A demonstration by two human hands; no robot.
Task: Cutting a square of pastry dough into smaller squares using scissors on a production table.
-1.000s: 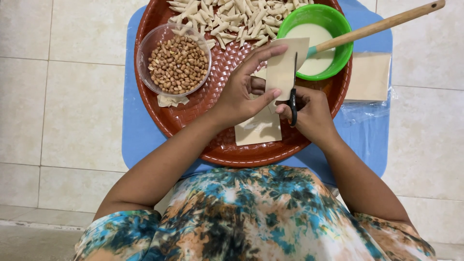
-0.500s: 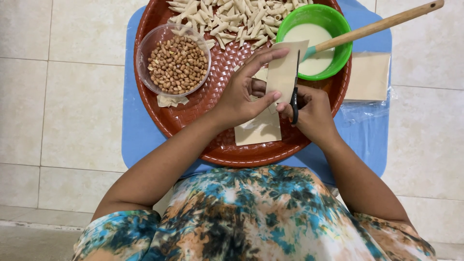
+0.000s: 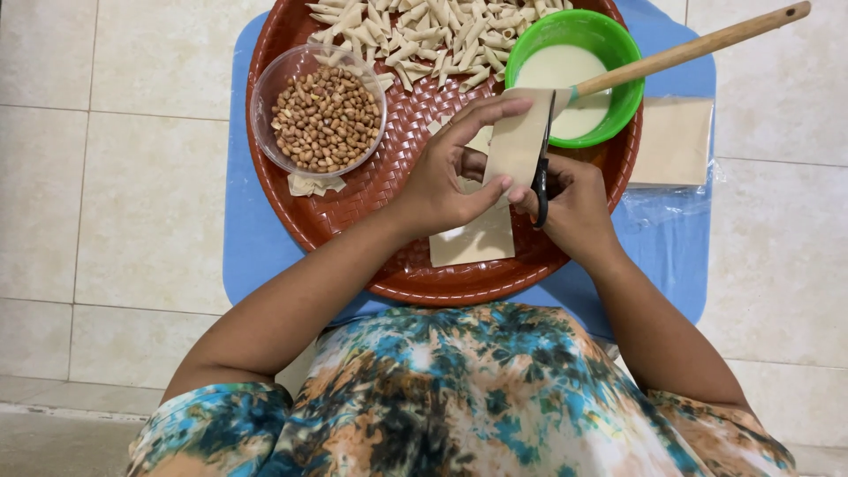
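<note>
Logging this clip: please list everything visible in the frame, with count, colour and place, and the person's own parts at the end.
round woven tray: one, reddish brown, centre, on the mat
mat: one, blue, under the tray
clear bowl of peanuts: one, brown nuts, tray's left side
rolled pastry pieces: many, pale, top of the tray
green bowl: one, holds white liquid, tray's upper right
wooden-handled tool: one, resting in the green bowl
pastry sheet: one, beige, held above the tray
scissors: one, black, against the sheet
stacked sheets: beige, on plastic, right of the tray
left hand: holds the sheet
right hand: holds the scissors
</note>
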